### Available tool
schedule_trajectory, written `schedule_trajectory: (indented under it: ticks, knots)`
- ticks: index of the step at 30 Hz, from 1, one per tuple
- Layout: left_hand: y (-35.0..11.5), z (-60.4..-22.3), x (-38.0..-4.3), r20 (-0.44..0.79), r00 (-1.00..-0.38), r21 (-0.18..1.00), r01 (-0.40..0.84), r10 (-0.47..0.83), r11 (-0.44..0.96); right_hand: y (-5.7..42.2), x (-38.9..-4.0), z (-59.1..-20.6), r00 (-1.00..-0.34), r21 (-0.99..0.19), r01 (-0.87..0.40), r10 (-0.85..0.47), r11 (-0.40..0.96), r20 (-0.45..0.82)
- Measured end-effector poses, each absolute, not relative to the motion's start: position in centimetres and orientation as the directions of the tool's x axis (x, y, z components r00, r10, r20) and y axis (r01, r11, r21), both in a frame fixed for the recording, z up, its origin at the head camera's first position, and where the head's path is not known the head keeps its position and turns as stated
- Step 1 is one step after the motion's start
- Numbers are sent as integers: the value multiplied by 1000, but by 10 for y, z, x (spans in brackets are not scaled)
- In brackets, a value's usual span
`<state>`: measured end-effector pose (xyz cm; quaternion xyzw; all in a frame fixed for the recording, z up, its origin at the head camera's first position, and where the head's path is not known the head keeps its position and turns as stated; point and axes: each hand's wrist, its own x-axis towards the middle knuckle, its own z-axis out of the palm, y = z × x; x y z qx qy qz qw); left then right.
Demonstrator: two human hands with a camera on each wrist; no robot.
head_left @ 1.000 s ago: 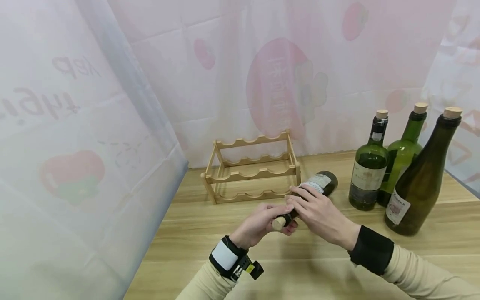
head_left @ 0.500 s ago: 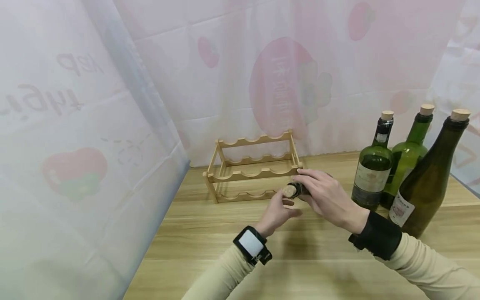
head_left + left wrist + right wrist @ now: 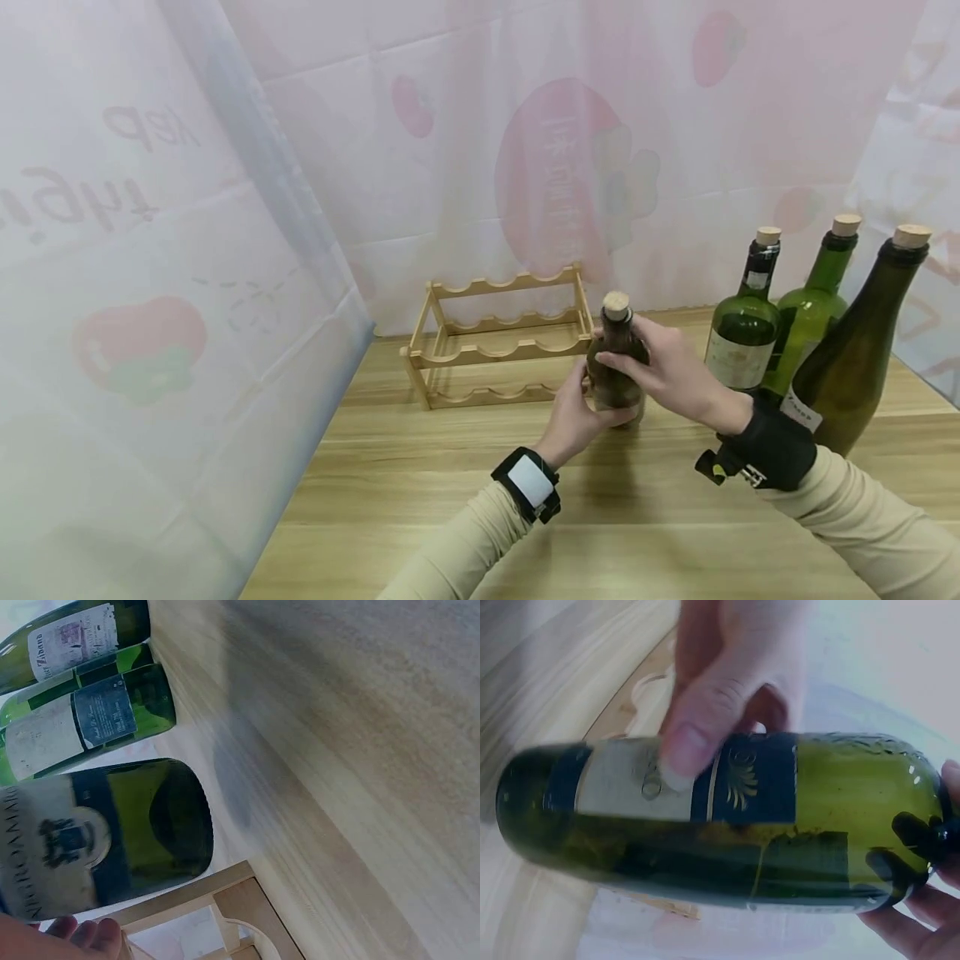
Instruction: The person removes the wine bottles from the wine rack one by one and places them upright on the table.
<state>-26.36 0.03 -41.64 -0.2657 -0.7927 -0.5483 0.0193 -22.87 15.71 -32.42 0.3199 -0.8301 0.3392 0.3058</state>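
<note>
Both hands hold a dark green wine bottle [image 3: 617,337], corked and roughly upright, at the rack's front right corner. My left hand [image 3: 577,417] grips its lower body; in the right wrist view its thumb [image 3: 694,746] lies across the label. Higher up, around the shoulder below the neck, is my right hand [image 3: 675,371], whose fingers [image 3: 907,926] show at that view's edge. In the left wrist view the bottle's base [image 3: 176,825] appears raised off the table. The wooden wine rack [image 3: 517,348] has no bottles in its scalloped rails.
Three corked wine bottles stand at the right: one with a pale label [image 3: 741,354], a green one [image 3: 813,321] behind, and a taller brown-green one [image 3: 862,358] in front. The wooden table [image 3: 375,517] meets printed curtains [image 3: 450,192] at the back and left.
The bottle has turned from lying tilted, cork toward me, to nearly upright, cork up. My left hand has moved from the neck to the lower body; my right hand now grips the shoulder.
</note>
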Motion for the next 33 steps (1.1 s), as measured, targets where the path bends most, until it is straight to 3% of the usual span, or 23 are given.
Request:
schedule_trajectory:
  ticks: [4,21,33]
  knots:
    - [-1,-415,-263,294,-878,878,404,377,257,161,-234,-318,-673,-483,-707,-280,517,685]
    - [-13,-406,-260,308,-889,860,412,339,302,173,-247,-316,-800,-673,-591,-218,445,559]
    - [-15,-402,-252,261,-908,862,372,328,344,173,-248,-317,-839,-702,-537,-208,467,504]
